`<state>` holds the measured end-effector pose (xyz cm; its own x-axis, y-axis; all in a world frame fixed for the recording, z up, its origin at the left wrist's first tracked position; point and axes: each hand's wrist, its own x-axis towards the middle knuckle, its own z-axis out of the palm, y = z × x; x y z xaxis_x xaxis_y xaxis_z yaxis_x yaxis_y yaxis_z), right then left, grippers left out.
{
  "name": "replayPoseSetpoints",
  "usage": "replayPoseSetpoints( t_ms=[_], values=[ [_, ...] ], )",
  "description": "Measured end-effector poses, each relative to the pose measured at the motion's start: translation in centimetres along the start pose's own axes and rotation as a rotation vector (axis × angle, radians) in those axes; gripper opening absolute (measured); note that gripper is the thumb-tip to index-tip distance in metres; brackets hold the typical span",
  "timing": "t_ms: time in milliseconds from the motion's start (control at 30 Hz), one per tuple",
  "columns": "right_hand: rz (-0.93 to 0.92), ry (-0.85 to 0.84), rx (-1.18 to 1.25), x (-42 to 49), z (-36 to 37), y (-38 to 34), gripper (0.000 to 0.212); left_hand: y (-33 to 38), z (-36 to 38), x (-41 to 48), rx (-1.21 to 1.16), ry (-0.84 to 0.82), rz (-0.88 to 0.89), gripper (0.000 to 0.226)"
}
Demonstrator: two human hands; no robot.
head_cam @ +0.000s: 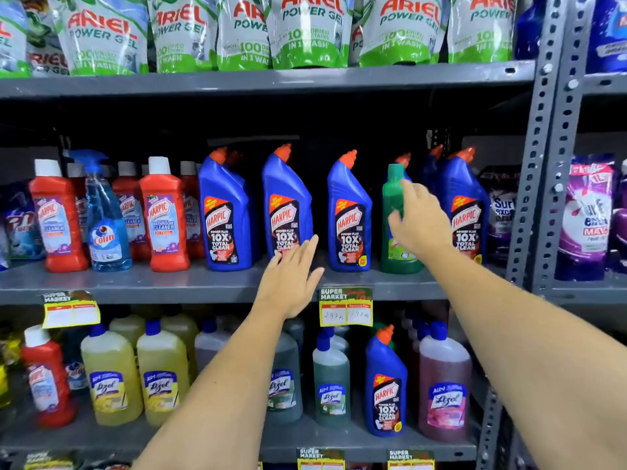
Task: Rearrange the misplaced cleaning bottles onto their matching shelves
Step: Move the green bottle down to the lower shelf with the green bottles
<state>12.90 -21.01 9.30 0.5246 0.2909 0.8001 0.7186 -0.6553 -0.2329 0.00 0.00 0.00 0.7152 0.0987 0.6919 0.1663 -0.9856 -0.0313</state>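
Note:
A green bottle [393, 198] with a green cap stands on the middle shelf [169, 283] among blue Harpic bottles [286, 205]. My right hand [419, 222] wraps around its upper body and neck. My left hand [291, 283] hovers open, fingers apart, in front of the shelf edge below the blue Harpic bottles, holding nothing. On the lower shelf a blue Harpic bottle [385, 385] stands among Lizol bottles [330, 385]. A red Harpic bottle [45, 378] stands at the lower left beside yellow Lizol bottles [108, 378]. A blue Colin spray bottle [105, 218] sits among red Harpic bathroom cleaners [163, 215].
Ariel Power Gel pouches [305, 32] fill the top shelf. A grey perforated upright [543, 164] divides this bay from purple Surf pouches [587, 218] on the right. Price tags [346, 307] hang from the middle shelf's edge.

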Motion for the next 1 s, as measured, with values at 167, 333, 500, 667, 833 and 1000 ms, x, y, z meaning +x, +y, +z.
replayPoseSetpoints(
  t_ms=[167, 333, 500, 667, 833, 1000],
  values=[
    [0.274, -0.003, 0.172, 0.9, 1.5, 1.9, 0.060, -1.0, 2.6, -1.2, 0.046, -0.145, -0.103, 0.054],
    [0.467, -0.111, 0.331, 1.2, 3.9, 3.2, 0.084, -1.4, 3.5, -1.5, 0.061, -0.014, -0.060, 0.057],
    [0.571, -0.172, 0.500, 1.3, 5.8, 4.3, 0.101, -1.3, 3.7, -1.7, 0.061, 0.071, -0.049, 0.058],
    [0.573, -0.148, 0.532, 1.2, 5.8, 4.3, 0.089, -1.3, 4.3, -1.7, 0.062, 0.063, -0.074, 0.050],
    [0.412, -0.018, 0.643, 2.0, 6.8, 6.6, 0.103, -0.9, 4.6, -1.9, 0.054, 0.107, -0.105, 0.044],
    [0.259, 0.088, 0.821, -3.0, -1.0, 1.5, 0.084, 0.3, 5.6, -5.2, -0.100, 0.283, -0.167, 0.048]
  ],
)
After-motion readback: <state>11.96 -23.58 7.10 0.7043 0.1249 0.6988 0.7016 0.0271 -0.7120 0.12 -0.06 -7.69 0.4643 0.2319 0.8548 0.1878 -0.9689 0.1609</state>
